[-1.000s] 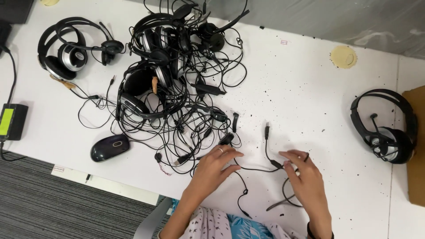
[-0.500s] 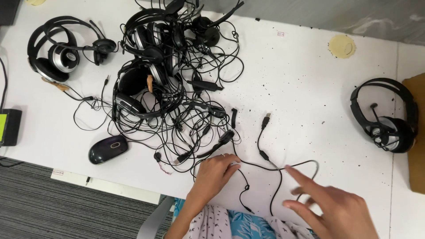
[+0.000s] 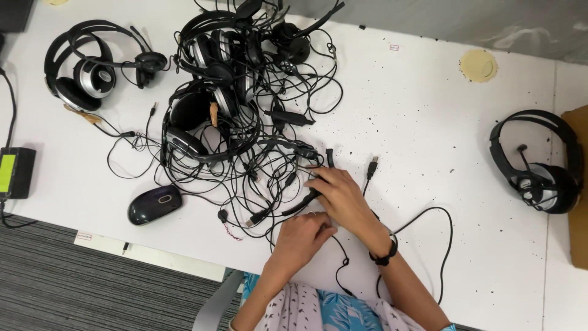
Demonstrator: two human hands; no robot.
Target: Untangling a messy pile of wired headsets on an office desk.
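Note:
A tangle of several black headsets (image 3: 233, 86) and thin black cables lies on the white table (image 3: 416, 110). My right hand (image 3: 343, 196) reaches across into the near edge of the tangle, fingers curled over a black microphone boom and cables there. My left hand (image 3: 300, 236) sits just below it at the table's near edge, fingers bent down on a black cable (image 3: 339, 263). That cable loops out to the right (image 3: 451, 227). A black plug (image 3: 372, 164) lies just right of my right hand. A dark band circles my right wrist.
A separate black and silver headset (image 3: 539, 168) lies at the right, next to a brown board (image 3: 579, 196). Another headset (image 3: 86, 67) lies at the far left. A black mouse (image 3: 153, 204) and a black box with a green label (image 3: 15, 171) sit near the left edge. Black crumbs speckle the table.
My right hand has swung from the near right, off the cable loop, up and left onto the edge of the tangle. My left hand has barely moved.

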